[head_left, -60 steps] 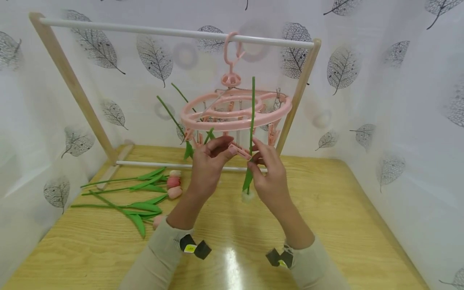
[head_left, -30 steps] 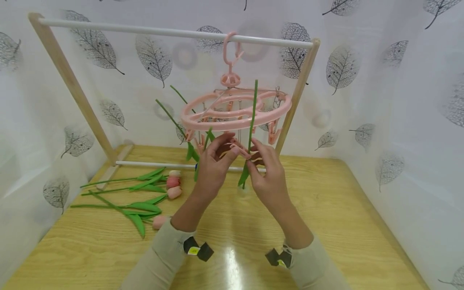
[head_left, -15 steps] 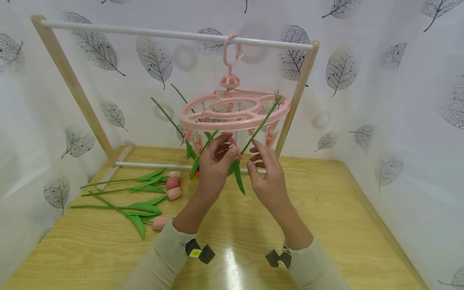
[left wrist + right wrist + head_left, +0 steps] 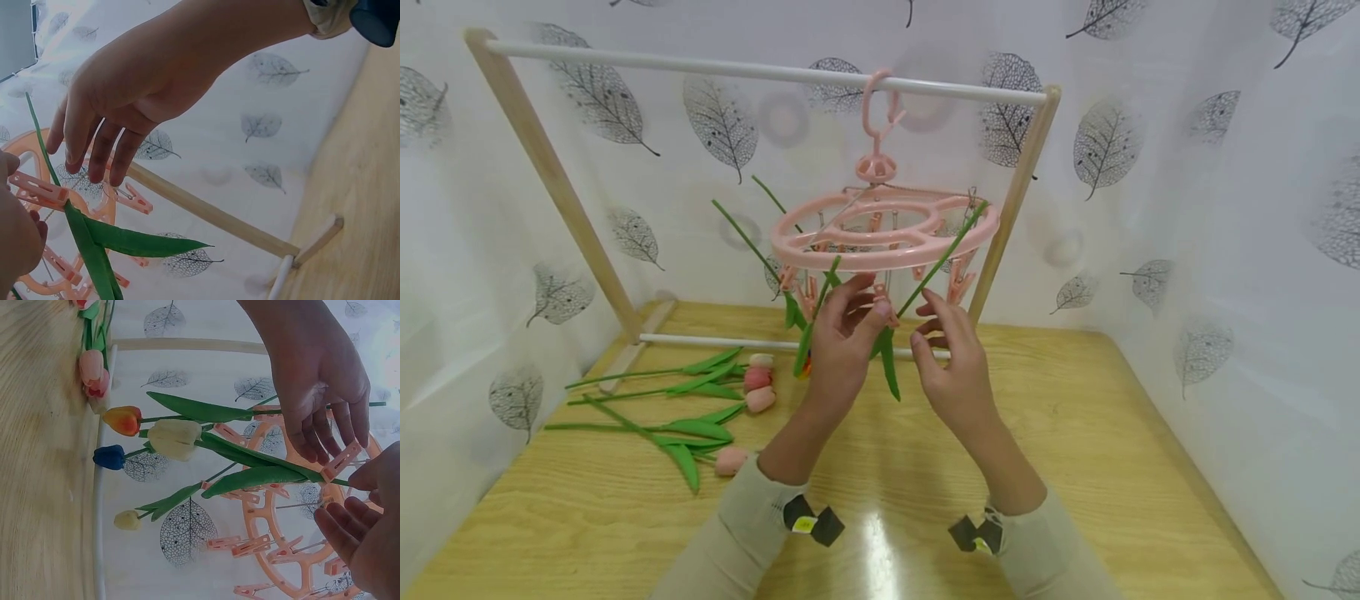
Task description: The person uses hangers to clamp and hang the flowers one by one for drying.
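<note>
A cream tulip (image 4: 175,439) hangs head down and tilted, its green stem caught in a pink clothespin (image 4: 340,461) of the round pink hanger (image 4: 820,259). My left hand (image 4: 842,346) is right beside that clothespin, thumb close to its handle end; no squeeze on it shows. To the right is my right hand (image 4: 958,358), fingers loosely bent near the stem, not gripping it. Orange (image 4: 122,420), blue (image 4: 109,457) and pale yellow (image 4: 127,519) tulips also hang head down from the hanger.
Several pink and white tulips (image 4: 760,398) lie on the wooden table (image 4: 1075,467) at left. The hanger's hook sits over the white top bar (image 4: 700,60) of a wooden-legged rack (image 4: 550,183). Unused clothespins (image 4: 958,283) dangle around the ring. A leaf-patterned curtain stands behind.
The tulip stem has swung from near upright to leaning right. My right fingers have come off it, and my left thumb and fingers have eased off the clothespin. Over the last half second little moves.
</note>
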Motion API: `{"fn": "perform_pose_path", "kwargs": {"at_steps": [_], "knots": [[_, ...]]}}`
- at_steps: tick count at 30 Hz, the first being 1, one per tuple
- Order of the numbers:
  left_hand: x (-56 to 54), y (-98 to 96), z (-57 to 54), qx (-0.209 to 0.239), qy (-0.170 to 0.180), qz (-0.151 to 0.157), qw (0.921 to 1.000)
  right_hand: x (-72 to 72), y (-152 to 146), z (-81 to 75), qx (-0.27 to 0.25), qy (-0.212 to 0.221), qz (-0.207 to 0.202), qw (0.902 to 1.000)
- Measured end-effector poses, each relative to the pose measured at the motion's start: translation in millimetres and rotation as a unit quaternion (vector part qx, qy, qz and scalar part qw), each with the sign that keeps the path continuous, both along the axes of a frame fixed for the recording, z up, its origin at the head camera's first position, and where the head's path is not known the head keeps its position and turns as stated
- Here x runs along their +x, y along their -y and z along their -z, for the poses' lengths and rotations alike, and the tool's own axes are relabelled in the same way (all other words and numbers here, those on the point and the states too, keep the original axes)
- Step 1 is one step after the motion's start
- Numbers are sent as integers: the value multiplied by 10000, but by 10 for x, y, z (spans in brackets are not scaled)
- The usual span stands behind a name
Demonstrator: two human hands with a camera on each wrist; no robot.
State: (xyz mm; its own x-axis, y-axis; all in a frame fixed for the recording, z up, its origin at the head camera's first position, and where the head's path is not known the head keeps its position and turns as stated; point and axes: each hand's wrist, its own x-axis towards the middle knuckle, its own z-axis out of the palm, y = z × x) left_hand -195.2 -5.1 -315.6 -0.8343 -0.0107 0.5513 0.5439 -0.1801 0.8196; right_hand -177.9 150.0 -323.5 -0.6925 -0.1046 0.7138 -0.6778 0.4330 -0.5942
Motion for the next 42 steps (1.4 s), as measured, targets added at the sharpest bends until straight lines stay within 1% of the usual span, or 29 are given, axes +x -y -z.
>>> {"fn": "perform_pose_path", "kwargs": {"at_steps": [5,10,12,14,17,20,22,25,27,29,30,32,33,34,36,38,40,42], "knots": [[76,11,16,-207,-296,-456,9983,-10,5,13,-42,77,-12,10000],[200,66,63,-535,-746,-700,9933,3,-8,6,-66,106,-34,9999],[243,110,81,-646,-861,-764,9913,5,-20,3,-80,111,-25,9999],[282,165,82,-738,-903,-821,9898,5,-33,3,-70,115,1,9999],[323,265,91,-755,-835,-721,9910,-2,-56,5,-37,125,61,9999],[364,381,123,-859,-704,-646,9917,-7,-89,-1,-35,82,115,9999],[391,465,161,-1013,-638,-679,9905,-13,-129,-10,-100,20,149,9998],[452,618,222,-1289,-529,-738,9875,-47,-225,-40,-225,-221,265,9992],[500,746,279,-1451,-428,-783,9854,-84,-306,-91,-268,-395,349,9982],[549,899,350,-1588,-289,-841,9833,-136,-390,-174,-233,-594,468,9969],[572,979,388,-1606,-190,-885,9829,-164,-432,-228,-196,-677,499,9963],[613,1152,470,-1783,73,-1040,9784,-221,-516,-347,-74,-866,590,9945],[630,1245,511,-1918,228,-1122,9747,-252,-556,-410,-2,-963,652,9932],[644,1338,552,-2087,372,-1241,9694,-291,-600,-470,77,-1047,705,9920],[666,1536,635,-2495,684,-1470,9547,-365,-679,-591,254,-1203,691,9900],[673,1752,716,-2996,910,-1670,9349,-449,-749,-694,481,-1285,612,9886],[674,1986,793,-3474,1133,-1784,9136,-540,-807,-778,769,-1323,416,9873],[661,2239,858,-3912,1343,-1710,8943,-613,-841,-842,1028,-1328,182,9856]]}}
